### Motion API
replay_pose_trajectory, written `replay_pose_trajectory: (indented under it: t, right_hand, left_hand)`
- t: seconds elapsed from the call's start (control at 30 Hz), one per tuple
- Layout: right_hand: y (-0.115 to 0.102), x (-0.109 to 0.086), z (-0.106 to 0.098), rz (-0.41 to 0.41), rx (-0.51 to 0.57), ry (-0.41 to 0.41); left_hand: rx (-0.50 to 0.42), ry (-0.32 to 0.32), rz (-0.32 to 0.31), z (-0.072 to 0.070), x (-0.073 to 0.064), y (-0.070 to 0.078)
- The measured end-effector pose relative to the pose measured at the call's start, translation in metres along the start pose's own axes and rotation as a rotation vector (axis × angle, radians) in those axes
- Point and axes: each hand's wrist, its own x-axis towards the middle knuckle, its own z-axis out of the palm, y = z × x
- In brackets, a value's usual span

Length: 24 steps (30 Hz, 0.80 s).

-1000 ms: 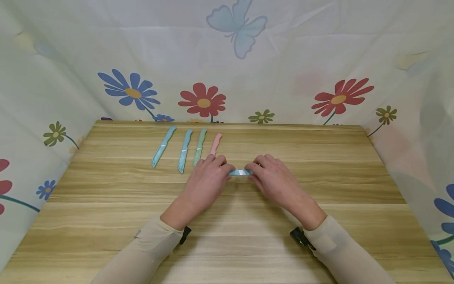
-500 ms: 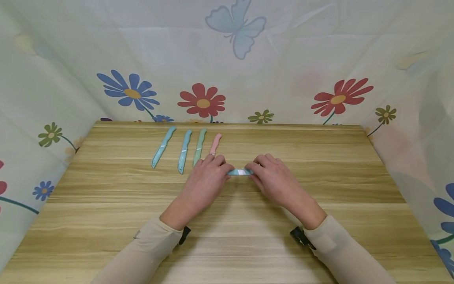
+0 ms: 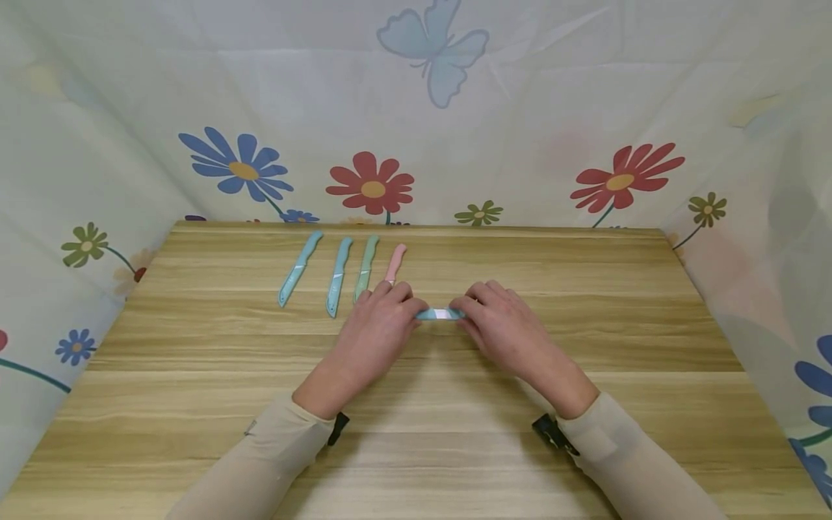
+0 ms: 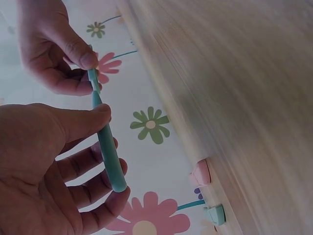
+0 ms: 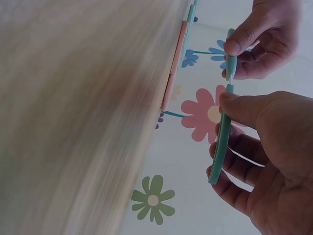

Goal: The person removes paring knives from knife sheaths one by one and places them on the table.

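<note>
Knife (image 3: 429, 315) stretches, pinched, between fingers (image 4: 78, 165) of left hand (image 3: 373, 328) and right hand (image 3: 507, 328).

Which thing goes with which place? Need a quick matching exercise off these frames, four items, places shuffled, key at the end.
Things
1. Pink knife
2. Raised blue knife
3. Green knife
4. Butterfly

Places
A. Printed on the backdrop, above the flowers
B. Third from left in the row on the table
C. Right end of that row
D. Between left grip and right grip, one at each end

Pairs: 1-C, 2-D, 3-B, 4-A
</note>
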Motion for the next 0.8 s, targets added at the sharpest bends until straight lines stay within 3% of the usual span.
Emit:
replay_pose_trajectory:
  t: [0.8]
  right_hand:
    - [0.0036, 0.0000, 0.0005, -0.004, -0.017, 0.004]
  left_hand:
    - [0.008, -0.015, -0.023, -0.0010, -0.0007, -0.0021]
